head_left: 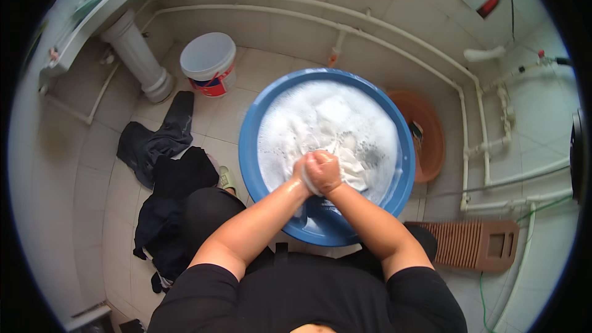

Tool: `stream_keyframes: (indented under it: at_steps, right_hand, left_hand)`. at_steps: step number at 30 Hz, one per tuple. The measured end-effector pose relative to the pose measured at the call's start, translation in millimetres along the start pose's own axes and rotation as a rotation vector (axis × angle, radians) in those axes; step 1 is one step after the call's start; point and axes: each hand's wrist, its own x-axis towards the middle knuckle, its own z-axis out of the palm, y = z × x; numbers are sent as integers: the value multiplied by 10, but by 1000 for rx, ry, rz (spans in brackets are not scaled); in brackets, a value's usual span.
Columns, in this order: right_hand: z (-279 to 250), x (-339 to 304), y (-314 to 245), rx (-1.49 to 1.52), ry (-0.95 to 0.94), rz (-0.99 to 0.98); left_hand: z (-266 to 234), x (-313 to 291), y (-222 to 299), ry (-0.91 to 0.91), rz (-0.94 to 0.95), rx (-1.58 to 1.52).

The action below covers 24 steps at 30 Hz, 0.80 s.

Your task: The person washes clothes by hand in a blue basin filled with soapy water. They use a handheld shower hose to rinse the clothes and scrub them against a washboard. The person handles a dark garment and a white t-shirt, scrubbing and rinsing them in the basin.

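A large round blue basin [248,148] stands on the floor in front of me, filled with water and thick white suds [290,108]. Over its near half my two hands are pressed together, wet and foamy. My left hand [300,171] is closed, partly covered by the right. My right hand [324,171] is clenched against it. Both grip a wet white cloth [348,163], whose folds spread out from the fists into the foam. How much of the cloth lies under the suds is hidden.
Dark clothes [154,148] lie on the tiles to the left, below a white bucket [208,58] and a white pedestal [139,55]. An orange-brown basin [435,135] sits behind the blue one at right. A brown washboard [472,243] lies nearer. White pipes [401,49] line the walls.
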Motion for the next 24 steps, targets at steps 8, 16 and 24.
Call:
stream_keyframes:
  at_steps: [8,16,24]
  right_hand:
    - [-60,-163,-228,82,105,57]
    - [-474,15,547,-357,51,222]
    - [-867,412,1005,-814,-420,207]
  left_hand:
    - [95,-11,99,144,-50,152]
    - [718,-414,302,-4,-320,764]
    - [788,-509,698,-361,-248,2254]
